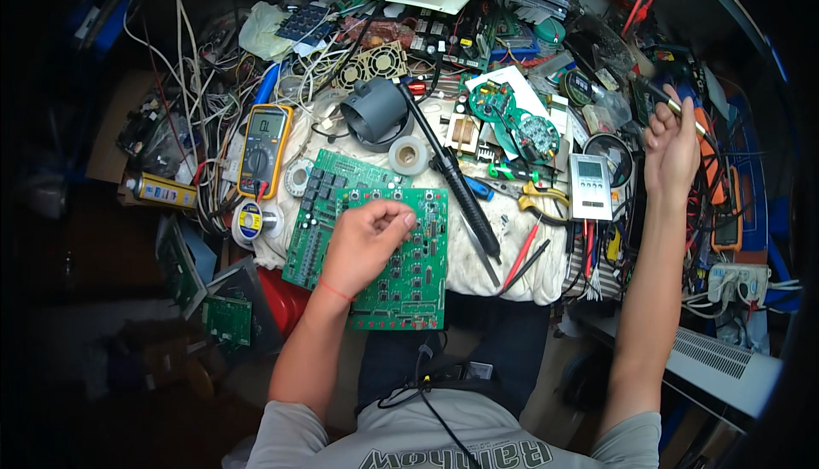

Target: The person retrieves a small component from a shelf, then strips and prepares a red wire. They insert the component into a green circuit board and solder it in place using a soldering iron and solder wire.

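Green board (402, 269), partly hidden, beneath left hand (372, 235)

L hand (372, 234) over PCB (408, 281); multimeter (264, 151) to its L, tape roll (396, 158) behind, pliers (531, 190) to R.

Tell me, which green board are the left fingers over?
The front board, with red parts along its near edge. The board it overlaps has dark blocks; the round boards lie rightward.
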{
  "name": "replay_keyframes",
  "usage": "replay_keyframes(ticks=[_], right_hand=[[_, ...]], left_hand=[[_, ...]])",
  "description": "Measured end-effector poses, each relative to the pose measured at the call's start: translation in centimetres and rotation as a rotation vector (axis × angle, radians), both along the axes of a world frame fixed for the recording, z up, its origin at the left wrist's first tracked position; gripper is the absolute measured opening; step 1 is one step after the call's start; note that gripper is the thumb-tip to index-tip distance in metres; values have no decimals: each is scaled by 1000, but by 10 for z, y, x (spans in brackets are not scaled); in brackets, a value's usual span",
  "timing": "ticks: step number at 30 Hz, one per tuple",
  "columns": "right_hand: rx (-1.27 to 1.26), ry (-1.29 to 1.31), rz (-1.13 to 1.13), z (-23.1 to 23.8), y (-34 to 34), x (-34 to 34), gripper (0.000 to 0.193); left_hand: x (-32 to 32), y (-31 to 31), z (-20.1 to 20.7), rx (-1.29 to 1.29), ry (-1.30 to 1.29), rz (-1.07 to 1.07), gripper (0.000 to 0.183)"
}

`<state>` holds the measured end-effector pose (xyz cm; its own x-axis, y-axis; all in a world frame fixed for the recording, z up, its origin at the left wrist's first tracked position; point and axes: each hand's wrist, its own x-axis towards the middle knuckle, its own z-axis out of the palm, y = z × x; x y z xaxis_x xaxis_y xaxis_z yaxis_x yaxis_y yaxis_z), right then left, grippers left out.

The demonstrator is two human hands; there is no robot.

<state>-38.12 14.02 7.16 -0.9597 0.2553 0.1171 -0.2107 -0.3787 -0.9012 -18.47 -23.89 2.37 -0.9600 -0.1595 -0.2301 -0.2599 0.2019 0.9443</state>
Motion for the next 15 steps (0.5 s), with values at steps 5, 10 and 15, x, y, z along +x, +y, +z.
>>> replay_keyframes(ticks=[5,10,15], right_hand=[[249,131,-56,13,-26,103,61],[130,93,60,-19,-52,187,61],[-67,-98,124,-71,-94,223,31]], left_hand=[[-4,4,-4,-211,62,-120,19],[-13,12,-11,-472,318,-191,15],[-19,14,-21,-638,426,-185,14]])
